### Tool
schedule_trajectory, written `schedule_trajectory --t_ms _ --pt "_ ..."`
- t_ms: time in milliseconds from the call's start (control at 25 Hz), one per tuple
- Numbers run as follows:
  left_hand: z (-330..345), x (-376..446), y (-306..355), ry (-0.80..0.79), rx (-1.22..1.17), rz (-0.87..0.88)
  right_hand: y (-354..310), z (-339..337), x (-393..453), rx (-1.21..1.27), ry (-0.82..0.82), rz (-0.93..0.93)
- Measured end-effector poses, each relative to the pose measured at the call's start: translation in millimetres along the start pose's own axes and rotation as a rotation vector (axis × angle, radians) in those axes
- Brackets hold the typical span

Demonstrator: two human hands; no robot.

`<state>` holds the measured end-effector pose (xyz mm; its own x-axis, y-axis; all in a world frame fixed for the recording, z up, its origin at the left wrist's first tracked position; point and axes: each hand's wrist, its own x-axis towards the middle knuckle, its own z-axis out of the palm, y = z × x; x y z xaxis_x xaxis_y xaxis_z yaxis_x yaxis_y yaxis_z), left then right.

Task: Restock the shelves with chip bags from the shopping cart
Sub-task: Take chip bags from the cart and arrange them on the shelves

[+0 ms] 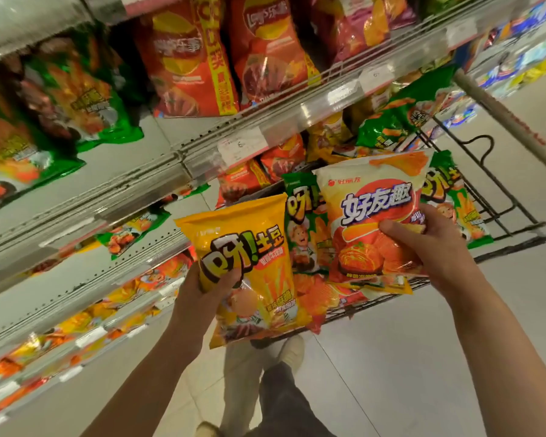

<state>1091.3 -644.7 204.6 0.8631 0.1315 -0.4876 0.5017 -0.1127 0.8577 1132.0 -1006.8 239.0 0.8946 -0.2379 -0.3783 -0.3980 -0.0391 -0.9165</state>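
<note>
shelves w/ green and red chip bags run along the left. left hand grips a yellow chip bag by its side, held above the floor. right hand clutches a white-and-red chip bag over the shopping cart, more bags beneath.

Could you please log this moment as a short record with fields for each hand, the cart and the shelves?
left hand: holds a yellow chip bag upright
right hand: holds a white and red chip bag over the cart
cart: black wire, more green bags inside
shelves: on the left, red bags above, partly stocked
</note>
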Motion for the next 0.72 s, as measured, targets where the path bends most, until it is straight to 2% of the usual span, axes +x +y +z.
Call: schedule_trajectory --t_ms 320,440,720 --pt "-102.4 -53.7 -38.9 0.007 -0.189 0.091 -18.4 104.7 -89.2 -0.081 -0.078 -0.117" --pt "-151.7 -78.2 -63.1 0.053 -0.283 0.091 -13.1 150.1 -132.7 -0.169 -0.087 -0.147" --pt "-259.2 -140.4 -127.4 0.143 -0.437 0.072 9.9 241.6 -214.0 -0.159 -0.192 -0.198"
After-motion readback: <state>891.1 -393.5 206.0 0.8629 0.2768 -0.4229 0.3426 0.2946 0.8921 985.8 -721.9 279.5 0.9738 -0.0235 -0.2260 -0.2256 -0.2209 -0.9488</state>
